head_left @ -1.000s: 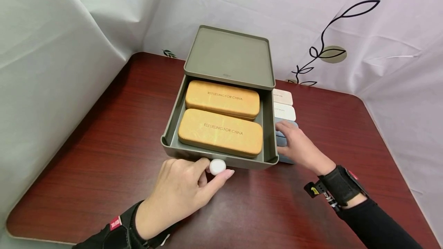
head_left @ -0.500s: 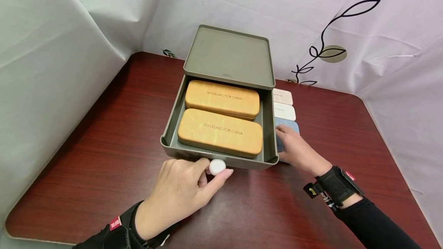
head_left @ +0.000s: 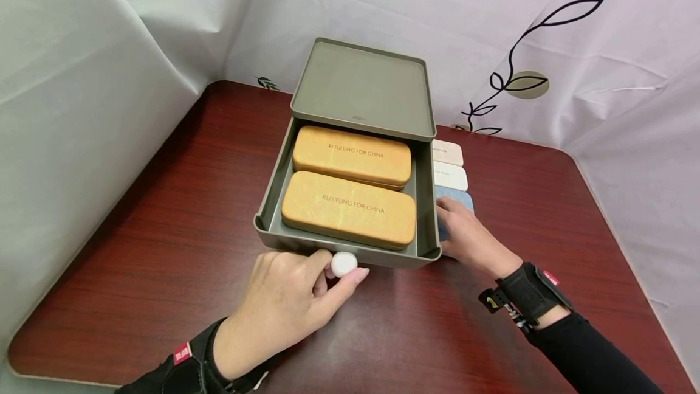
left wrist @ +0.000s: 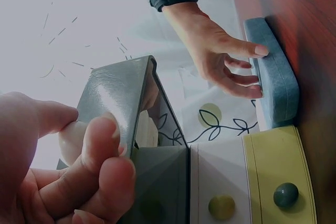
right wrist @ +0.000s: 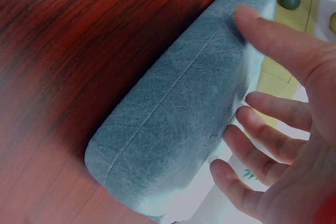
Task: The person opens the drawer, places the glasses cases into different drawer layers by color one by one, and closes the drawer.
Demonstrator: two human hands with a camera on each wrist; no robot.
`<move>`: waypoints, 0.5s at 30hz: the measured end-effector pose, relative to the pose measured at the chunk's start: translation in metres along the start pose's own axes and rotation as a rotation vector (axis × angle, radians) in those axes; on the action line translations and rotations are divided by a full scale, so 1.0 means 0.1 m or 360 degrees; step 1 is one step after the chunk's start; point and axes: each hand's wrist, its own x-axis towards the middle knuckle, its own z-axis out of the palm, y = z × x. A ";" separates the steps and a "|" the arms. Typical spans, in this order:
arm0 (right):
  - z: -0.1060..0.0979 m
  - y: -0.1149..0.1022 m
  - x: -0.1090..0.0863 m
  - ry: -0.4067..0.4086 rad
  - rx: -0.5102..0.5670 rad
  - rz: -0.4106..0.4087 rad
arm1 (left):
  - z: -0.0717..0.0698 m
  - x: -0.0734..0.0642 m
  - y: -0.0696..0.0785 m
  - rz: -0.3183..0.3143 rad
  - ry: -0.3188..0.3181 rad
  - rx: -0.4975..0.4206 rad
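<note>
My left hand (head_left: 290, 293) pinches the round white knob (head_left: 344, 264) on the front of a pulled-out grey drawer (head_left: 262, 230). Two yellow glasses cases (head_left: 350, 208) lie side by side in that drawer. To the right of the drawer, my right hand (head_left: 473, 233) holds a blue glasses case (right wrist: 163, 114) lying on the table. In the right wrist view its thumb overlaps the seamed front of this case, and the curved fingertips (right wrist: 231, 129) meet its upper face. Part of the blue case is hidden by the drawer and hand in the head view.
The drawer belongs to a small cabinet (head_left: 363, 87) with a grey top. Below it are a white drawer (left wrist: 218, 177) and a yellow drawer (left wrist: 278, 166) with a green knob. A white case (head_left: 451, 176) and a pinkish case (head_left: 447, 153) lie behind the blue one on the reddish table (head_left: 164, 242).
Over the last second my right hand has shifted slightly toward me on the blue glasses case, whose top shows differently now. My left hand and the drawer have stayed in place.
</note>
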 end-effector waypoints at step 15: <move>-0.02 -0.01 -0.02 -0.0039 -0.0010 -0.0048 | 0.00 0.00 -0.01 0.0001 0.0004 0.0004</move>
